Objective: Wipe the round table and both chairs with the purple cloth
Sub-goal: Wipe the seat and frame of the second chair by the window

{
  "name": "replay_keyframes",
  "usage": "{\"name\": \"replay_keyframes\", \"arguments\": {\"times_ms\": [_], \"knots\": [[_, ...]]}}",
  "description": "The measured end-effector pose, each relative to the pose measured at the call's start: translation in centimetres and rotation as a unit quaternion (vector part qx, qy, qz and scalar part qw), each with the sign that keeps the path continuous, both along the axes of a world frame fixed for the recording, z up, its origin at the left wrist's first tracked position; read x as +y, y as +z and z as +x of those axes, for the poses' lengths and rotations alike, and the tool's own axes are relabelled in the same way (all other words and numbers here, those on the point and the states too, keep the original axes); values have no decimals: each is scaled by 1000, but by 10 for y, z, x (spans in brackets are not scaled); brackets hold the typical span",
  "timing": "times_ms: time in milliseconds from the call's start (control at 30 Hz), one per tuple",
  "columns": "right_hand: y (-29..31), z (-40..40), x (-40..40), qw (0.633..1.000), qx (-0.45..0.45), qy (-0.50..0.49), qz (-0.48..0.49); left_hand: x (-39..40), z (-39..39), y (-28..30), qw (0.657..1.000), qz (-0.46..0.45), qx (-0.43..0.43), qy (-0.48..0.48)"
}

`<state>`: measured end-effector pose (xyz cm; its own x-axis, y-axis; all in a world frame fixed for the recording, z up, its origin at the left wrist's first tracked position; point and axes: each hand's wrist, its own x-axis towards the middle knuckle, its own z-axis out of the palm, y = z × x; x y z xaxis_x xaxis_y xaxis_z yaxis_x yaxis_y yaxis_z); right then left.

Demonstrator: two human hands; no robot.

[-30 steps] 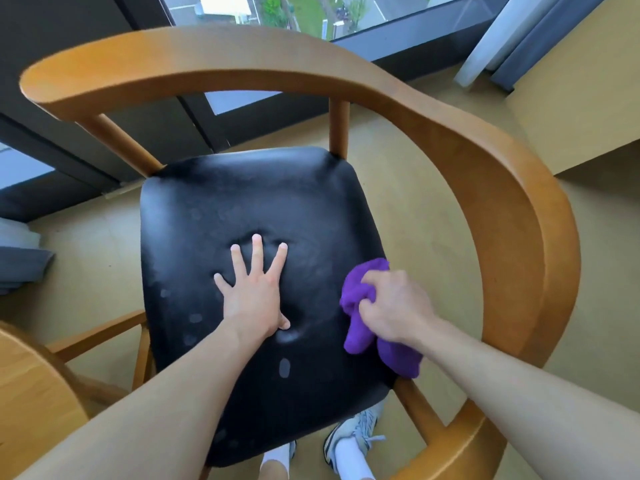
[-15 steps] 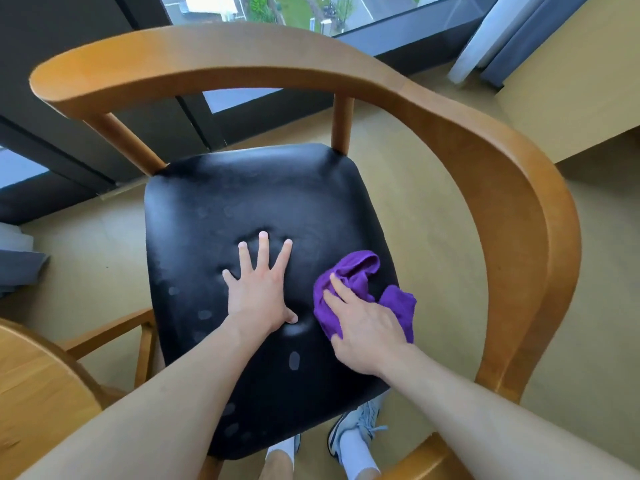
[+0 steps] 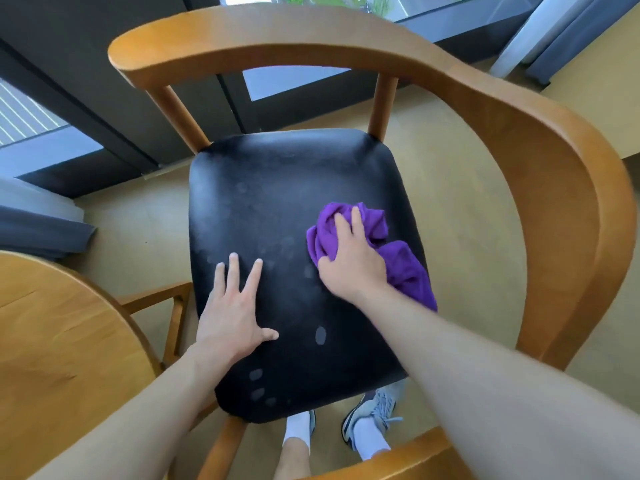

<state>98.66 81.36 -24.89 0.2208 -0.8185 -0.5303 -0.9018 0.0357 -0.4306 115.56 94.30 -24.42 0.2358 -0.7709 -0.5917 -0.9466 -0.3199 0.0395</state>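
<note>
A wooden chair with a curved back rail (image 3: 554, 202) and a black padded seat (image 3: 277, 188) fills the view. The purple cloth (image 3: 405, 268) lies bunched on the right half of the seat. My right hand (image 3: 353, 265) lies on top of it, fingers spread over the folds and thumb tucked into its left edge, holding it against the seat. My left hand (image 3: 232, 313) rests flat on the seat's front left, fingers spread. Dull smudges dot the seat near its front. The round wooden table (image 3: 52, 341) shows at the lower left.
Dark window frames and glass (image 3: 294, 81) run behind the chair. Grey curtains hang at the far left (image 3: 38, 230) and upper right (image 3: 568, 32). My feet in sneakers (image 3: 374, 417) stand on the beige floor under the seat's front edge.
My right hand has carried the cloth from the seat's front right edge onto the seat and farther back. My left hand has slid toward the seat's front left.
</note>
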Motion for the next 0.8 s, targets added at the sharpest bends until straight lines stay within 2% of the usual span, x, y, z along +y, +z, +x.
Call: {"name": "replay_keyframes", "arguments": {"times_ms": [67,133,267,333,367,400,467,533,567,600,667,733,800], "knots": [[-9,3,41,995,64,73,-18,3,3,-4,1000,0,20,11],[-10,-8,75,982,75,171,-30,3,1,-8,999,-10,30,25],[7,-55,83,914,59,401,-19,4,2,-10,999,-19,26,28],[19,-67,67,885,50,462,6,5,3,-8,999,-15,23,23],[22,-69,59,888,47,458,13,5,3,-7,999,-15,21,21],[24,-67,52,909,36,415,15,5,2,-8,1000,-15,19,20],[24,-52,42,973,-18,228,-8,4,0,-9,1000,-10,14,17],[18,-25,35,995,-60,70,-36,4,-1,-11,1000,-5,6,14],[14,-12,35,997,-60,43,-30,4,0,-11,1000,-3,6,13],[10,0,39,998,-48,43,-13,4,1,-11,1000,-3,10,11],[2,8,59,993,11,120,-6,5,4,-11,1000,-5,20,11],[-3,-7,89,969,72,235,-33,5,6,-9,999,-4,33,8],[-1,-28,110,936,102,337,-21,4,8,-5,999,0,40,4]]}}
